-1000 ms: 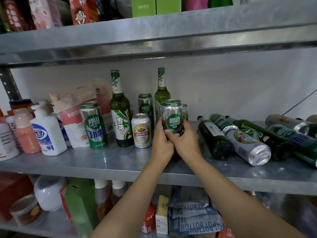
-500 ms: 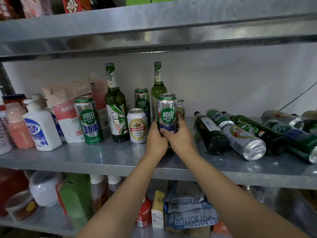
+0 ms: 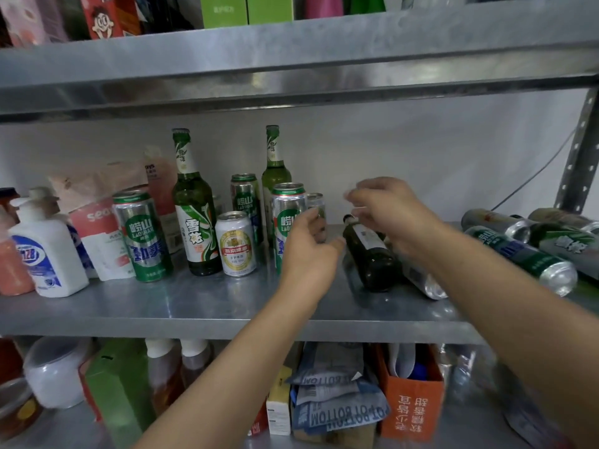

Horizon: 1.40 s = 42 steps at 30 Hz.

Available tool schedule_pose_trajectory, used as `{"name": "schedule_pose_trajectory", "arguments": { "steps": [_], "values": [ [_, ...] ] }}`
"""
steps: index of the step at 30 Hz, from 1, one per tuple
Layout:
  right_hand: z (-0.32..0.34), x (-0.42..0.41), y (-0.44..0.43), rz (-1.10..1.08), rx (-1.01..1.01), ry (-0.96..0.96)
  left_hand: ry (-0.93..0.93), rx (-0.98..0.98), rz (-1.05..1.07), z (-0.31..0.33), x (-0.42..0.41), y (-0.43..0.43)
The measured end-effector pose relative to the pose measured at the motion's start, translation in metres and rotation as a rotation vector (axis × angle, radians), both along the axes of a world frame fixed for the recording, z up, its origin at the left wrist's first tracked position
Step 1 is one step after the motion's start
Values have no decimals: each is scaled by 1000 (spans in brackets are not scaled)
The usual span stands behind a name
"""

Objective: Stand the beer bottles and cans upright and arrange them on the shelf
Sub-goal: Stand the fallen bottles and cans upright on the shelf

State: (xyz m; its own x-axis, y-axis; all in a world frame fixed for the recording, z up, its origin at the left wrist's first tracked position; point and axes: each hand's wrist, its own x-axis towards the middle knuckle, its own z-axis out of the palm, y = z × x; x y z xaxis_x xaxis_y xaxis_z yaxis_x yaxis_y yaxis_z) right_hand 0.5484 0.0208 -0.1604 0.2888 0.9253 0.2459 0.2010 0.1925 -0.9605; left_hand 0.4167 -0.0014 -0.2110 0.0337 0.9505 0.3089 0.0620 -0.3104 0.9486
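The tall green-and-silver beer can (image 3: 287,222) stands upright near the front of the metal shelf (image 3: 194,307), just left of the left hand (image 3: 308,254). That hand grasps nothing: its fingers are loosely curled and the thumb sticks out to the right. The fingertips sit at the can's right edge, and I cannot tell whether they touch it.

To the right, a dark bottle (image 3: 372,257) lies on its side, base toward the front and neck toward the back wall. The right hand (image 3: 389,215) is above its neck end with the fingers bent downward. The hand is blurred, so whether it grips the neck or only hovers cannot be told. A silver can (image 3: 424,283) lies on its side beside the dark bottle, partly hidden under the right forearm. Further right, a long green can (image 3: 525,257) and more bottles and cans lie tipped over in a heap.

Left of the hands, three things stand upright in a rough row: a short white-and-gold can (image 3: 235,244), a green bottle (image 3: 194,222) and another tall green can (image 3: 142,234). A white pump bottle (image 3: 45,254) stands at the far left.

Behind, nearer the wall, stand a further green can (image 3: 244,202), a pale green bottle (image 3: 275,170) and a small can (image 3: 316,202) just beyond the left fingertips.
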Motion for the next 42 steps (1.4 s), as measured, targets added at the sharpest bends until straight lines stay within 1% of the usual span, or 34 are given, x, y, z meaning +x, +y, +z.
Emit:
{"name": "schedule_pose_trajectory", "arguments": {
  "steps": [4, 5, 8, 12, 14, 16, 20, 23, 25, 29, 31, 35, 38, 42],
  "values": [
    [16, 36, 8, -39, -118, -107, 280, -127, 4, 8, 33, 27],
    [16, 42, 12, -55, -147, -131, 322, -173, -8, 8, 41, 32],
    [8, 52, 25, -78, -222, -177, 370, -302, -48, 6, 61, 43],
    [-1, 57, 35, -47, -260, -193, 525, -349, 0, 0, 72, 51],
    [-4, 56, 38, -37, -256, -200, 506, -371, -10, -2, 69, 55],
    [-5, 54, 39, -27, -262, -231, 442, -385, -28, -1, 65, 58],
    [-7, 43, 43, -11, -337, -370, 379, -396, -61, 1, 55, 57],
    [-9, 28, 47, 21, -387, -409, 324, -416, -74, -1, 51, 52],
    [-7, 16, 49, 32, -411, -494, 286, -422, -68, -4, 50, 50],
    [-3, 1, 57, 42, -518, -738, 211, -417, -53, -11, 51, 49],
    [-1, -5, 60, 68, -520, -771, 184, -407, -44, -13, 51, 50],
    [5, -18, 67, 28, -632, -941, 138, -390, -50, -18, 52, 52],
    [1, -20, 80, 69, -675, -1084, 112, -387, -41, -23, 53, 53],
    [-7, -24, 92, 55, -682, -1144, 100, -379, -24, -26, 53, 57]
  ]
}}
